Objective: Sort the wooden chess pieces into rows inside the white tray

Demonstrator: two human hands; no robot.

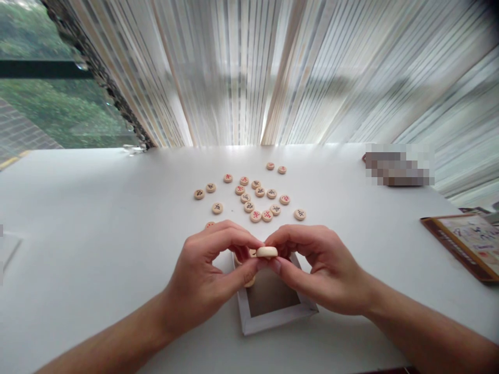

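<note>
A round wooden Chinese chess piece is pinched between the fingertips of both hands, its pale edge facing me. My left hand grips it from the left side, and my right hand from the right. Under the hands lies a shallow open box with white walls and a grey-brown floor. Some pieces show in its left part, partly hidden by my left fingers. Beyond the hands, several loose chess pieces with red or black characters are scattered over the white table.
A brown-edged book or box lies at the right edge of the table. Behind it is a blurred-out object. Striped sheer curtains hang along the far edge, with a window at the left.
</note>
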